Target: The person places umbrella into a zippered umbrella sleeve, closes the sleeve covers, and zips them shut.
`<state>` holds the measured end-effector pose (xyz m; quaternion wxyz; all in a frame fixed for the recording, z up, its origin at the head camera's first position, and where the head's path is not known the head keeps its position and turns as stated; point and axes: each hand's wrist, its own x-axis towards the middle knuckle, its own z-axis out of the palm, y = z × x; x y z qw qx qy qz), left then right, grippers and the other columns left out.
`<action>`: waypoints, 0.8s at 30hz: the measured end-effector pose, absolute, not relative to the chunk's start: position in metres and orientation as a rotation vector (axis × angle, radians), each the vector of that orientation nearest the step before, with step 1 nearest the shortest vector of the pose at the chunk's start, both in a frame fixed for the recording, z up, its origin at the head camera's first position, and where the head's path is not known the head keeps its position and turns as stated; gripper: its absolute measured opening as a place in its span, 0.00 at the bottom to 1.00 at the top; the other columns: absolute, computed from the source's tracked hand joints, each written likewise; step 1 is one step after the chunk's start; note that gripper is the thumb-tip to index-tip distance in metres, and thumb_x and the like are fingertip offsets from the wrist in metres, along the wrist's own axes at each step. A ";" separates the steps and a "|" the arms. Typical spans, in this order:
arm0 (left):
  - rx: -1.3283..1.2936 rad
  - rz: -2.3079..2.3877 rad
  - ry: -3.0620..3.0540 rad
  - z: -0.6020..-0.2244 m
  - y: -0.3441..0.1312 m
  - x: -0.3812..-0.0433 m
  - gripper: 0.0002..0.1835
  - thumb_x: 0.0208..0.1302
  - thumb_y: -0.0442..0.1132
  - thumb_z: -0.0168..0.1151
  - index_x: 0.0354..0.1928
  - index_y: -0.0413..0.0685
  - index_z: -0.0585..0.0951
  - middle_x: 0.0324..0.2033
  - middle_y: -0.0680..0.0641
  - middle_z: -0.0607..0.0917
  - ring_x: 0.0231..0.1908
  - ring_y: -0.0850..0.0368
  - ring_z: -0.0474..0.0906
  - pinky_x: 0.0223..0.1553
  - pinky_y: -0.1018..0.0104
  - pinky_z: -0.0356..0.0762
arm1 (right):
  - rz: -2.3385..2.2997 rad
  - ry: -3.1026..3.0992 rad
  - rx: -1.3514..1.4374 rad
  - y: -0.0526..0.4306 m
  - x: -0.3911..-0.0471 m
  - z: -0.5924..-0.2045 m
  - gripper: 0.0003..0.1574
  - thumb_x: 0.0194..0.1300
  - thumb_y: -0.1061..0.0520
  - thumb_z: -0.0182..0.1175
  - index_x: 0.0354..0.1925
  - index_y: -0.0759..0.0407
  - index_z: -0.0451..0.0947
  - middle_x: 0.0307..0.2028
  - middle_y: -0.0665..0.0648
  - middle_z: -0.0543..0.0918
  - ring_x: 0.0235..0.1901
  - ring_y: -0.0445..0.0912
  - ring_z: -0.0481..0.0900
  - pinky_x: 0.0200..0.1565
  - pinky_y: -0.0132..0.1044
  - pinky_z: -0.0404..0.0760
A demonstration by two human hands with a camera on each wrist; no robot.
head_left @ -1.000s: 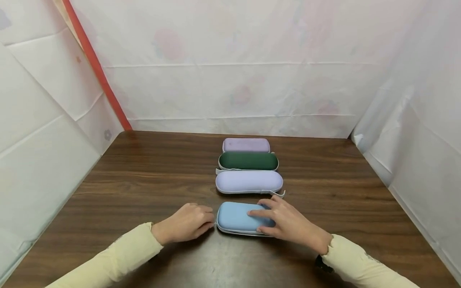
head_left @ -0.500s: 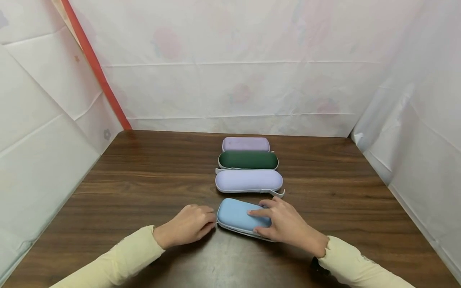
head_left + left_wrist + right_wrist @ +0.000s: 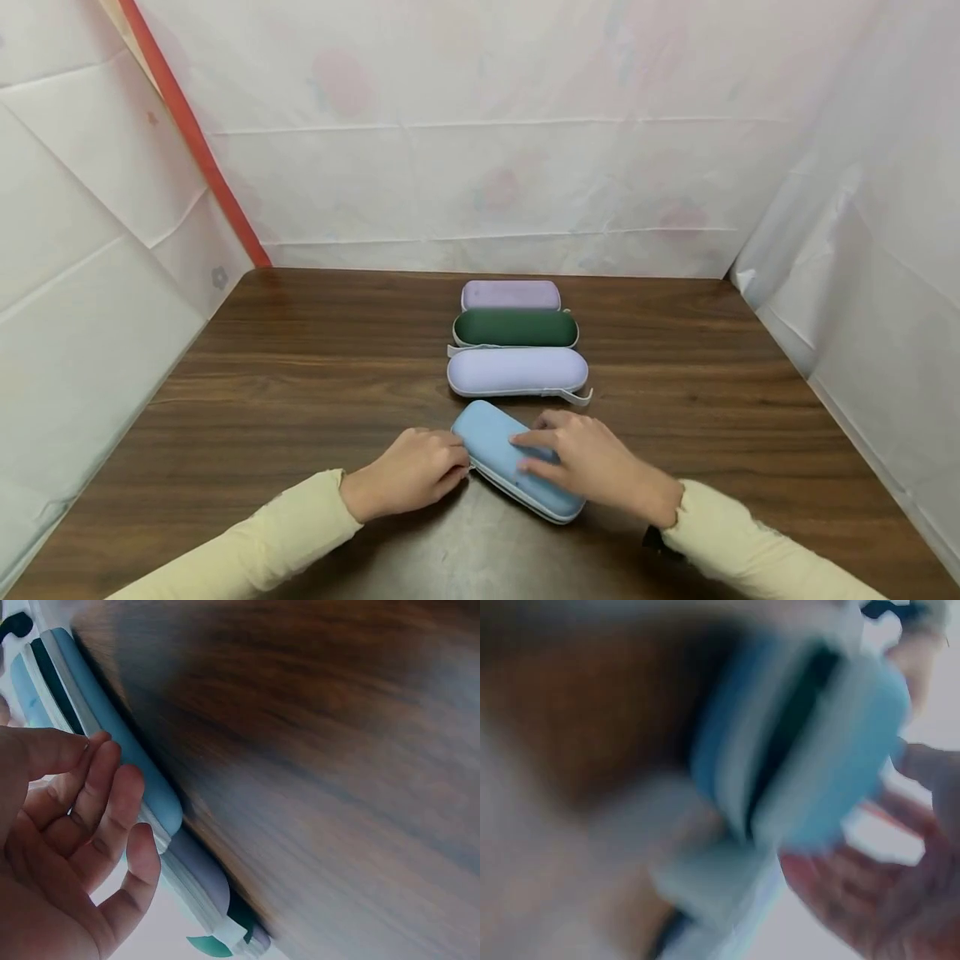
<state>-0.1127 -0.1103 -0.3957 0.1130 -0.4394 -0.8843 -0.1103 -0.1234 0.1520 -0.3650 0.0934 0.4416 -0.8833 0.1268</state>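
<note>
A light blue zip case (image 3: 489, 431) lies slanted on the wooden table, its right end toward the near edge. My left hand (image 3: 414, 471) is at its left end; in the left wrist view thumb and forefinger tips meet at the seam and appear to pinch the zipper pull, mostly hidden. My right hand (image 3: 592, 460) rests on the top with spread fingers. In the blurred right wrist view, a dark green strip shows between the pale zip edges of the blue case (image 3: 847, 765), so the seam stands apart there.
Behind the blue case lie a lavender case (image 3: 517, 371) with a wrist strap, a dark green case (image 3: 516, 327) and a purple case (image 3: 512, 294), in a column. The table (image 3: 315, 333) is bounded by pale patterned sheets (image 3: 480, 150) at the back and sides.
The blue case has turned clockwise, its right end coming toward the near edge. My left hand has moved slightly right with its left end; my right hand stays on top.
</note>
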 end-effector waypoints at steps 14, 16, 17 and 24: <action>-1.298 -0.306 -2.622 -0.392 -0.116 -0.119 0.08 0.61 0.39 0.64 0.24 0.55 0.78 0.20 0.59 0.72 0.21 0.65 0.69 0.21 0.69 0.67 | -0.558 -2.048 2.014 0.144 -0.152 -0.346 0.43 0.60 0.59 0.65 0.68 0.34 0.62 0.71 0.48 0.59 0.69 0.48 0.57 0.65 0.42 0.58; -1.301 -0.299 -2.618 -0.391 -0.116 -0.119 0.08 0.60 0.38 0.64 0.24 0.55 0.79 0.20 0.58 0.72 0.22 0.64 0.70 0.21 0.69 0.67 | -0.586 -2.037 2.024 0.141 -0.151 -0.343 0.41 0.59 0.58 0.66 0.67 0.35 0.65 0.70 0.48 0.60 0.69 0.47 0.56 0.65 0.42 0.58; -1.303 -0.296 -2.618 -0.391 -0.115 -0.119 0.08 0.61 0.38 0.64 0.24 0.55 0.79 0.21 0.58 0.73 0.22 0.64 0.70 0.21 0.68 0.68 | -0.579 -2.052 2.026 0.140 -0.151 -0.342 0.40 0.59 0.58 0.66 0.67 0.36 0.66 0.70 0.48 0.61 0.69 0.47 0.55 0.65 0.42 0.58; -1.303 -0.262 -2.607 -0.390 -0.114 -0.118 0.06 0.61 0.37 0.64 0.26 0.54 0.79 0.25 0.56 0.76 0.27 0.61 0.75 0.25 0.64 0.72 | -0.413 -2.201 2.048 0.136 -0.152 -0.339 0.43 0.52 0.64 0.70 0.63 0.37 0.70 0.68 0.48 0.65 0.67 0.47 0.60 0.64 0.42 0.60</action>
